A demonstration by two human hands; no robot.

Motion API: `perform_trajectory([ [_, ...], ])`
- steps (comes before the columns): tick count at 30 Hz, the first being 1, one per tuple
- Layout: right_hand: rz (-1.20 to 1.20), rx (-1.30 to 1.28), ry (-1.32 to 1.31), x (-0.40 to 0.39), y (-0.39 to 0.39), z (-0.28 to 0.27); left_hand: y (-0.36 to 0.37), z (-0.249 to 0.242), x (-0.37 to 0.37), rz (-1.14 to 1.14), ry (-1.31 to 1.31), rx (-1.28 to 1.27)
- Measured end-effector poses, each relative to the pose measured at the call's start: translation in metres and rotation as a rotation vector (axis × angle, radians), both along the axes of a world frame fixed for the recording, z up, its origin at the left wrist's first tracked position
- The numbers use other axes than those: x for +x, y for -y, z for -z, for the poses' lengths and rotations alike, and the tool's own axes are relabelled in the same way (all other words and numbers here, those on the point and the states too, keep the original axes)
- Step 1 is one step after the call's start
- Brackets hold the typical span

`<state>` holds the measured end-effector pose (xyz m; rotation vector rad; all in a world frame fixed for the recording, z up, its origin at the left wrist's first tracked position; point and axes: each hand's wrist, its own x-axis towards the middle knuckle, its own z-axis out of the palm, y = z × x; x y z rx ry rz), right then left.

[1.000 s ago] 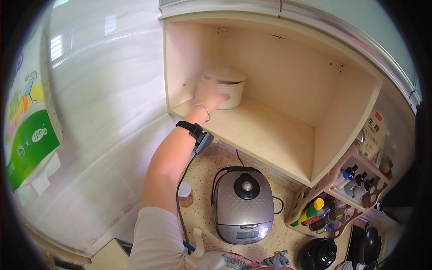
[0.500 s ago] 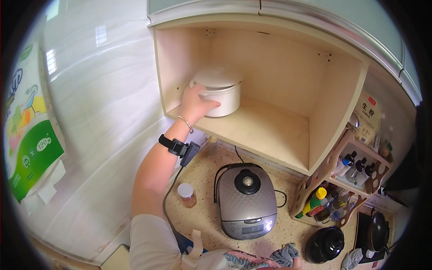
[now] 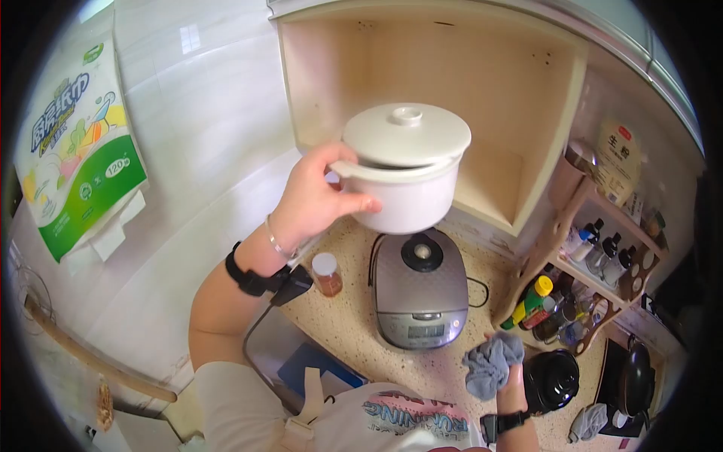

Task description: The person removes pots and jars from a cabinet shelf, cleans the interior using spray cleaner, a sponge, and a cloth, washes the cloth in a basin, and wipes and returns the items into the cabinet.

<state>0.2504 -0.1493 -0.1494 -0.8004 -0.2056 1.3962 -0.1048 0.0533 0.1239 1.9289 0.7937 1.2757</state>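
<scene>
A white lidded pot [image 3: 410, 197] hangs in the air in front of the open cabinet [image 3: 324, 68]. My left hand [image 3: 320, 194] grips its side handle, with the thumb against the pot wall. The white lid [image 3: 407, 135] sits slightly askew, leaving a dark gap along the near rim. Low on the right, my right hand [image 3: 513, 388] is closed around a crumpled grey cloth [image 3: 489, 365]; some of its fingers are hidden. Below the pot, a grey rice cooker [image 3: 420, 294] stands on the speckled counter.
A small jar with a white cap [image 3: 327, 273] stands left of the rice cooker. On the right are a rack of bottles [image 3: 587, 264] and a black pot [image 3: 552, 380]. A kitchen towel pack [image 3: 83, 151] hangs on the left wall.
The white pot has come out of the cabinet toward me in my left hand. My right hand has risen into fuller view with the cloth. The camera view has shifted.
</scene>
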Motion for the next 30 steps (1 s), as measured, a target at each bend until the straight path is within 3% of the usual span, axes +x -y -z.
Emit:
perform_trajectory([
  [3,-0.089,0.034,0.052,-0.004,-0.013,-0.053,0.058,0.016,0.005,0.055,-0.002,-0.018],
  [5,-0.309,0.215,0.111,0.008,-0.012,-0.072,0.090,0.033,0.008,0.126,-0.021,0.023],
  [9,-0.194,0.164,0.077,0.000,0.011,-0.114,0.160,0.056,0.024,0.168,-0.083,0.055],
  [13,-0.082,0.252,-0.175,0.016,0.037,-0.095,0.214,0.088,0.043,0.190,-0.135,0.045],
  [15,-0.057,0.238,-0.175,0.026,0.053,-0.088,0.231,0.109,0.054,0.216,-0.139,0.034],
  [22,-0.201,0.149,-0.063,0.062,0.112,-0.022,0.269,0.202,0.095,0.209,-0.198,0.091],
  [25,-0.196,0.015,-0.042,0.069,0.131,0.006,0.276,0.247,0.111,0.203,-0.203,0.083],
  [30,-0.111,-0.165,0.206,0.081,0.157,0.058,0.281,0.307,0.137,0.232,-0.171,0.032],
])
